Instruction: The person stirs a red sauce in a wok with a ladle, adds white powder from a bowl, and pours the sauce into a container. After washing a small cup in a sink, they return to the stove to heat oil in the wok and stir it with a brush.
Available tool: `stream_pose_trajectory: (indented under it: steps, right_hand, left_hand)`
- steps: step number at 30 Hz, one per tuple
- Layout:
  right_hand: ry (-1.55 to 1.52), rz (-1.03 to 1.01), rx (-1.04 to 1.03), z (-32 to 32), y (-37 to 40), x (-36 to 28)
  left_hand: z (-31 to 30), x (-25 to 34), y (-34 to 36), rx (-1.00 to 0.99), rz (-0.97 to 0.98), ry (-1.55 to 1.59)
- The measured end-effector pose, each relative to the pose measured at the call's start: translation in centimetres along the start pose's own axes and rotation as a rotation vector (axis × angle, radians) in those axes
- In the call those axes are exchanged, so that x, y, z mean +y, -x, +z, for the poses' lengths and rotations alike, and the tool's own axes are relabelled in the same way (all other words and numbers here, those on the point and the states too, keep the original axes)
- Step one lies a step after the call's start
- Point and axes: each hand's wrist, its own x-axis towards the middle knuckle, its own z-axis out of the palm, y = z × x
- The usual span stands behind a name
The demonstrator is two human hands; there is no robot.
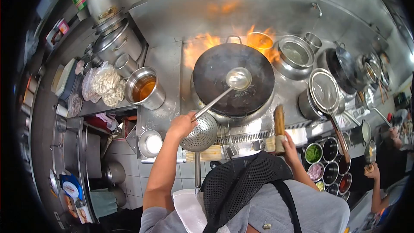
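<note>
My left hand [183, 125] is closed round the handle of a metal ladle [238, 79], whose bowl rests over the middle of a dark wok [211, 69]. Flames rise behind the wok's far rim. Beneath my left hand lies a perforated strainer [200, 133], its handle pointing toward me. At the stove's front edge, right of the wok, my right hand [288, 144] grips a bamboo brush [280, 125] with its bristles upward. The wok holds no food that I can make out.
An orange-lit pot [259, 41] stands among flames behind. Left is a pot of brown liquid [145, 89]; right, a mesh strainer [324, 89] on a pot and several ingredient tins [313, 152]. A co-worker's hand [371, 171] holds a small pan at far right.
</note>
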Motion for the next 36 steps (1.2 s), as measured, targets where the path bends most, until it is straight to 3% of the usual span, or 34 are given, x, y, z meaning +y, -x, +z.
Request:
stream_pose_trajectory:
  steps: [2, 4, 8, 10, 12, 13, 14, 16, 20, 22, 24, 26, 30, 32, 33, 34, 36]
  right_hand:
    - [-0.113, -0.107, -0.085, -0.3, -0.9, -4.6]
    - [-0.154, -0.071, -0.199, 3.0, -1.4, -12.6]
    - [0.23, -0.276, -0.312, 11.5, -8.7, -17.6]
    - [0.659, -0.726, -0.413, 13.6, -15.3, -12.3]
    - [0.987, -0.018, -0.564, 14.4, -15.2, -13.5]
    - [1.107, -0.125, -0.478, 12.4, -18.1, -12.5]
    - [1.142, -0.239, -0.527, 10.6, -20.3, -13.3]
    - [0.965, -0.313, -0.566, 9.3, -20.8, -15.6]
    - [1.096, -0.41, -0.551, 14.4, -19.4, -19.6]
    - [1.637, -0.727, -0.468, 16.7, -21.2, -17.8]
    - [1.767, -0.736, -0.574, 18.0, -23.7, -16.6]
    - [2.02, -0.682, -0.467, 19.2, -27.9, -16.4]
    - [1.876, -0.903, -0.327, 20.7, -28.2, -15.6]
    - [1.73, -0.874, -0.781, 19.1, -27.5, -14.5]
    - [1.939, -0.647, -0.652, 20.0, -27.3, -15.9]
    - [2.026, -0.67, -0.484, 21.1, -27.2, -17.3]
    - [2.038, -0.685, -0.354, 22.9, -28.2, -18.0]
  left_hand:
    - [-0.2, 0.4, 0.0, 0.021, -0.015, 0.013]
    - [-0.6, 1.1, -0.1, 0.0, 0.009, 0.066]
    - [-3.3, 4.1, -0.7, -0.019, -0.037, 0.041]
    - [-4.1, 4.6, -1.0, -0.03, 0.006, 0.008]
    - [-3.5, 3.7, -1.2, -0.021, 0.027, 0.016]
    - [-3.9, 3.5, -0.2, -0.085, -0.005, -0.01]
    - [-4.9, 3.5, 0.4, -0.118, -0.041, -0.023]
    - [-5.0, 3.3, 3.0, -0.041, -0.069, -0.004]
    - [-5.5, 3.4, 3.7, -0.085, -0.132, 0.052]
    - [-5.8, 3.7, 3.7, -0.093, -0.122, 0.041]
    - [-5.1, 2.7, 3.2, -0.078, -0.079, 0.085]
    - [-4.5, 1.3, 2.5, -0.058, -0.039, 0.138]
    - [-3.7, -0.1, 1.9, 0.011, -0.063, 0.258]
    - [-4.4, 1.1, 2.5, -0.086, -0.09, 0.189]
    - [-4.0, 1.2, 2.7, -0.097, -0.091, 0.199]
    - [-4.1, 1.1, 2.4, -0.116, -0.078, 0.201]
    - [-4.2, 1.0, 2.3, -0.115, -0.072, 0.21]
